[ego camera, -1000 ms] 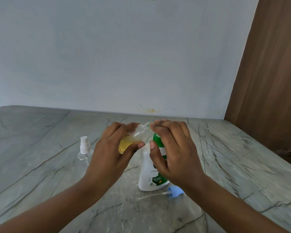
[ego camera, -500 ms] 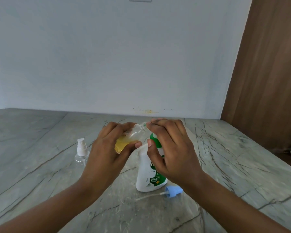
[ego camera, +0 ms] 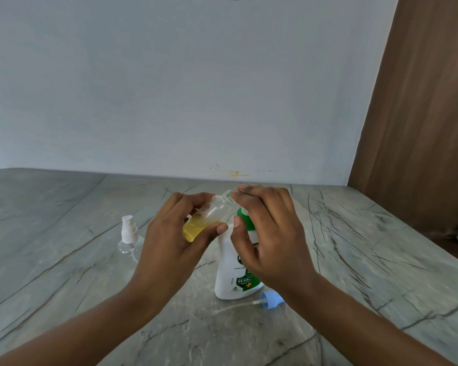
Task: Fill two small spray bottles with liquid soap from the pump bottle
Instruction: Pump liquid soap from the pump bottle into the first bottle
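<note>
Soap, yellow, fills approx the lower third of the small clear spray bottle (ego camera: 208, 217), tilted in left hand (ego camera: 180, 233)'s grasp; right hand (ego camera: 270, 233) presses the white-and-green pump bottle (ego camera: 234, 270) on the marble counter (ego camera: 64, 260); 2nd clear bottle (ego camera: 129, 239) apparently empty, capped.

Both hands raised together: left hand (ego camera: 175, 233) clasped, right hand (ego camera: 273, 233) pinching.
</note>
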{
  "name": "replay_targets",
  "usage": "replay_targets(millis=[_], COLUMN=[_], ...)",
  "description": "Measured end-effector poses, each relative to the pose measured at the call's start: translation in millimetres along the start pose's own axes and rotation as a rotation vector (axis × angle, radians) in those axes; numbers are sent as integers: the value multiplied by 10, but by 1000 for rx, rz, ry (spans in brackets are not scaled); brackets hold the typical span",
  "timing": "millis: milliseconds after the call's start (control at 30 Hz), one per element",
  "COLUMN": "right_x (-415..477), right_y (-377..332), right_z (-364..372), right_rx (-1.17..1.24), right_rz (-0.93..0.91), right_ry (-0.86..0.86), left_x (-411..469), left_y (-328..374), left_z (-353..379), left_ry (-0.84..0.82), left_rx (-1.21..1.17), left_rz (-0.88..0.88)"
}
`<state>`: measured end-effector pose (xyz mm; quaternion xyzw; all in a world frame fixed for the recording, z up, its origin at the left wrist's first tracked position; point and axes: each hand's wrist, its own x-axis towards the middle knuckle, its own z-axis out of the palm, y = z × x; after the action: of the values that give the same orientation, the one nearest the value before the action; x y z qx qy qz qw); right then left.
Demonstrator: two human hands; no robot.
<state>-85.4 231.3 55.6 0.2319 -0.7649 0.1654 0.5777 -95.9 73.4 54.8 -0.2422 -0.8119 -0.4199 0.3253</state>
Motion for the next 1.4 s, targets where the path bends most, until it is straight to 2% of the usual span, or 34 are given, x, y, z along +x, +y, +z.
replay_targets(millis=[600, 1400], right_x=[-41, -48], right_y=[-10, 43], right_z=[31, 8], right_rx=[-4, -37], right_rz=[-2, -50], right_ry=[41, -54], left_x=[-65, -12], left_y=[-42, -1], left_z=[15, -11], left_ry=[-29, -4], left_rx=[36, 20], left_rz=[41, 33])
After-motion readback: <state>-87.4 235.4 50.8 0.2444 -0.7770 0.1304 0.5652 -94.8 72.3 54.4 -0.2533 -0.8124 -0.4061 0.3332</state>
